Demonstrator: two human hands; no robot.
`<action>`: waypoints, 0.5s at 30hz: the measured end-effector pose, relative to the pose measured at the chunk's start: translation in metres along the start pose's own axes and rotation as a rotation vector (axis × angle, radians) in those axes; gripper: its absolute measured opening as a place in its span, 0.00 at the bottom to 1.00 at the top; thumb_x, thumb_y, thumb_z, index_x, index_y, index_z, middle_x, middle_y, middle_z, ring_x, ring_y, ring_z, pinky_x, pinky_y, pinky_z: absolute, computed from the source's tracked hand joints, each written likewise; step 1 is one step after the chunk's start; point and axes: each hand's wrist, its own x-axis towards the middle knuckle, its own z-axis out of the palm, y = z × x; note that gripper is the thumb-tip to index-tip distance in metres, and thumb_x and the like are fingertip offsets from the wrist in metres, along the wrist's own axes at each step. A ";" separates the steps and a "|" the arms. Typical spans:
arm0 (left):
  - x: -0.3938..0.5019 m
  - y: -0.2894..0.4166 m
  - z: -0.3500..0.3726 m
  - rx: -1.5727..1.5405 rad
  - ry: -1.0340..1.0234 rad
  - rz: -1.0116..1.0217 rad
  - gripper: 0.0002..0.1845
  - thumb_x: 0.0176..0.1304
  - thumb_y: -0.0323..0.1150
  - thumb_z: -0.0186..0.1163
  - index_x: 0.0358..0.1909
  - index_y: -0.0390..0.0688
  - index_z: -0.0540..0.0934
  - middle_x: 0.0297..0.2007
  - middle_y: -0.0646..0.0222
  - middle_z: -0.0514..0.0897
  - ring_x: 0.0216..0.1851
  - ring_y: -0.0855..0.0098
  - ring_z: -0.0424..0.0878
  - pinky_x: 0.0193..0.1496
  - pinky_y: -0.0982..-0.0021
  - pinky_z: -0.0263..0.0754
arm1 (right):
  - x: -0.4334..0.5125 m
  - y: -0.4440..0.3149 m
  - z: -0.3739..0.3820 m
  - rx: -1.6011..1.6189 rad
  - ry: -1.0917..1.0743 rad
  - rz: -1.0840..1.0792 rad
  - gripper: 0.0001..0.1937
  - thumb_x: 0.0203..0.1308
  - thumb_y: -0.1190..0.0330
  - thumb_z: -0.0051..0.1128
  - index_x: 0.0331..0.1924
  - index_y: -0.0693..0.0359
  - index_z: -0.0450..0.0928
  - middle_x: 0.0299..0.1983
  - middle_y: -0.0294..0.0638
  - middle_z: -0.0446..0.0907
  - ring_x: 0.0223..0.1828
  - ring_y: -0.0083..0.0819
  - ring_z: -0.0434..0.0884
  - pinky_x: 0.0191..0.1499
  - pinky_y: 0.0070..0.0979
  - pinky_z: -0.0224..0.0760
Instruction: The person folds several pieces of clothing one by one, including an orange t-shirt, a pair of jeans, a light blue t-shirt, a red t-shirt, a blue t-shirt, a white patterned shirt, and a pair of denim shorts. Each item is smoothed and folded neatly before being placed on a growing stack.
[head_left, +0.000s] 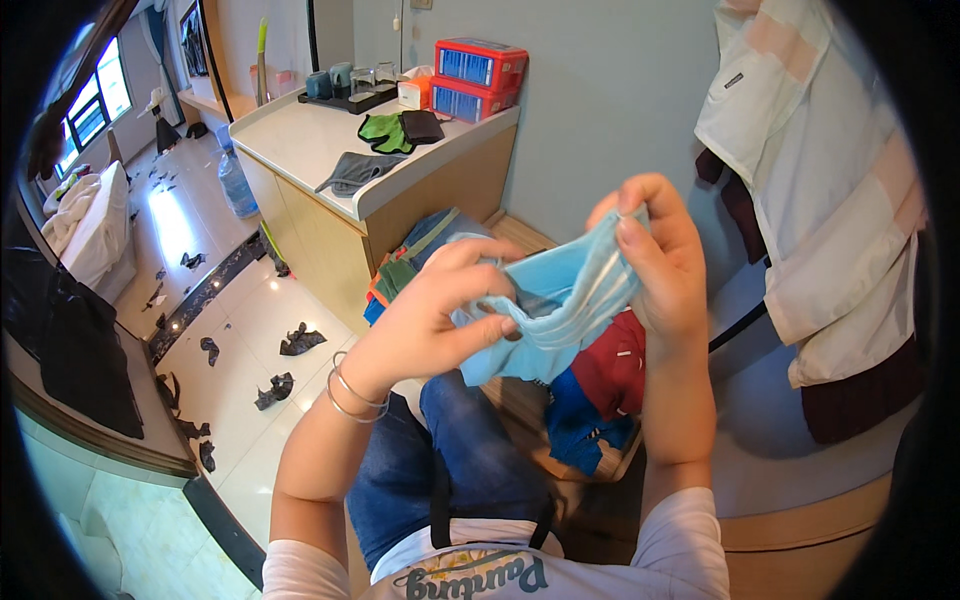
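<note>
A light blue cloth garment (555, 337) with a gathered waistband hangs between my hands, its opening facing up. My left hand (465, 300) pinches the near left edge of the band between thumb and fingers. Higher up, my right hand (660, 255) grips the far right end of the band. Beneath the garment, a dark red cloth (615, 367) and a blue cloth (581, 420) lie on a wooden surface (517, 420). Behind my left hand is a heap of mixed clothes (420, 255) beside the cabinet.
A white-topped cabinet (292, 135) holds a grey cloth (360, 172), a green cloth (386, 133), a black tray (352, 101) with cups and red boxes (480, 75). White garments (810, 150) hang at right. Black scraps (300, 341) litter the tiled floor; a water bottle (236, 184) stands there.
</note>
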 end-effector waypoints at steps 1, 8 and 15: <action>0.002 0.003 -0.002 -0.061 -0.034 -0.076 0.09 0.56 0.31 0.63 0.34 0.41 0.74 0.48 0.59 0.75 0.50 0.62 0.77 0.52 0.66 0.69 | 0.004 0.003 0.000 -0.038 0.018 -0.001 0.05 0.65 0.74 0.47 0.43 0.62 0.67 0.38 0.35 0.74 0.34 0.14 0.71 0.38 0.14 0.66; -0.007 0.011 0.008 -0.266 0.187 -0.542 0.22 0.57 0.28 0.64 0.50 0.37 0.66 0.36 0.65 0.80 0.30 0.77 0.82 0.32 0.77 0.74 | 0.029 0.052 -0.008 -0.069 0.217 0.123 0.10 0.63 0.73 0.51 0.48 0.61 0.68 0.39 0.34 0.73 0.36 0.14 0.71 0.39 0.13 0.65; -0.076 -0.018 -0.027 -0.382 0.651 -0.948 0.09 0.62 0.33 0.60 0.40 0.40 0.78 0.29 0.74 0.79 0.27 0.82 0.75 0.32 0.79 0.70 | -0.060 0.136 0.011 -0.359 0.151 0.090 0.08 0.57 0.76 0.56 0.40 0.64 0.74 0.33 0.36 0.77 0.32 0.21 0.76 0.38 0.19 0.69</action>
